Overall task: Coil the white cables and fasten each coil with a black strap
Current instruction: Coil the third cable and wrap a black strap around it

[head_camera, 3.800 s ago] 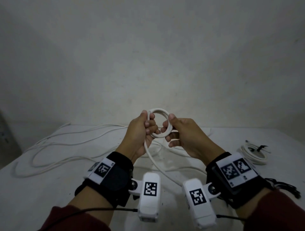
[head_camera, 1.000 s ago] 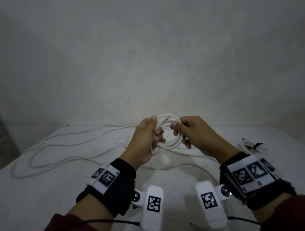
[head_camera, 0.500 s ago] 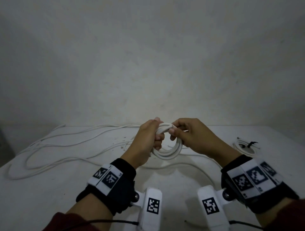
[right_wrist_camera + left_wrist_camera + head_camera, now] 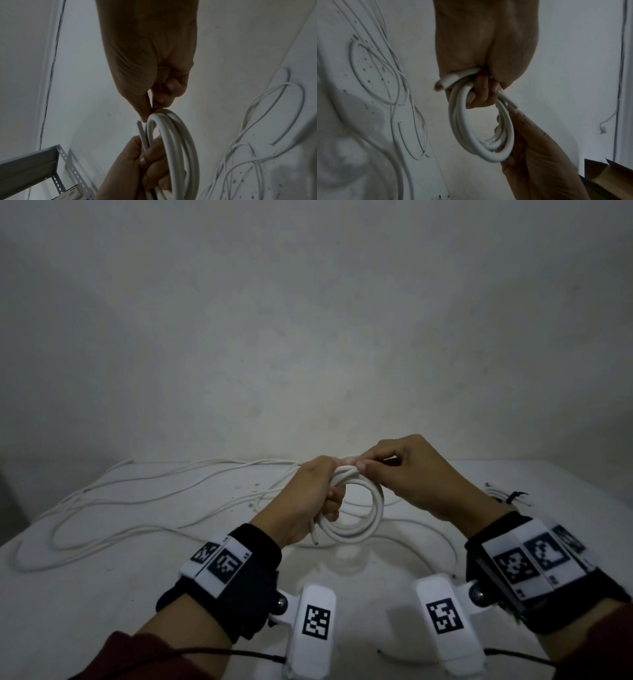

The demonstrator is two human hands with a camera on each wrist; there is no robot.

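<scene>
a round coil of smooth white plastic cable [image 4: 356,515] is held in the air above the white, speckled table top [image 4: 102,594], between both hands. the coil has several turns lying close together; from the left wrist view i count about four or five, but not surely. two cut cable ends stick out of it: one below the left hand [image 4: 306,501] in the head view, one near the right thumb in the right wrist view.

the left hand is closed in a fist around one side of the coil, its fingers [image 4: 481,93] curled through the ring and pressing the turns into the palm. the right hand [image 4: 421,474] is almost closed: thumb and forefinger are pinched together on the top of the coil, just beside the left thumb, and the other fingers are bent under.

on the table behind and to the left lie long loose white cables [image 4: 113,505] in wide, soft loops; how many they are i cannot tell. at the far right edge there is one smaller finished white coil [image 4: 498,496] with one black strap [image 4: 513,495] around it, well apart from the hands.

both wrists carry a black band with white square-patterned markers and a white camera block
</scene>
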